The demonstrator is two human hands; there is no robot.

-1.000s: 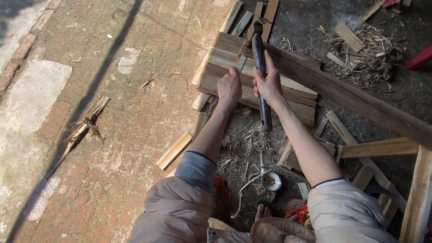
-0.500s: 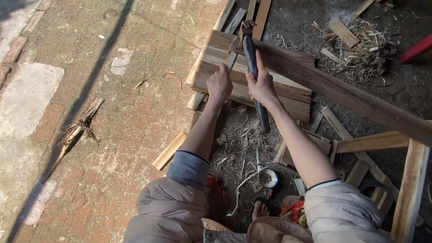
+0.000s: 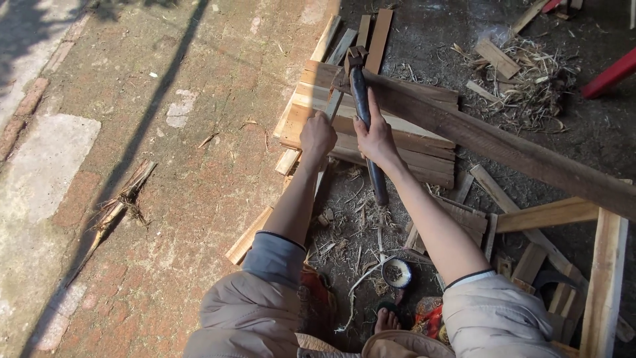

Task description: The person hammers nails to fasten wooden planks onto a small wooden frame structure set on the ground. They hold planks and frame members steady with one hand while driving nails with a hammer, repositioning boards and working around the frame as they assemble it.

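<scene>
Single head camera looks steeply down, close over the forearms.

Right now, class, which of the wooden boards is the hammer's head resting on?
The long dark plank running diagonally to the right. The hammer head sits at its upper end; the pale stacked boards lie beneath it.

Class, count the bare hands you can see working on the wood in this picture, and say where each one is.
2. The left hand is closed on the stacked wooden slats; the right hand grips the dark-handled hammer beside the long plank. None seem hidden.
</scene>
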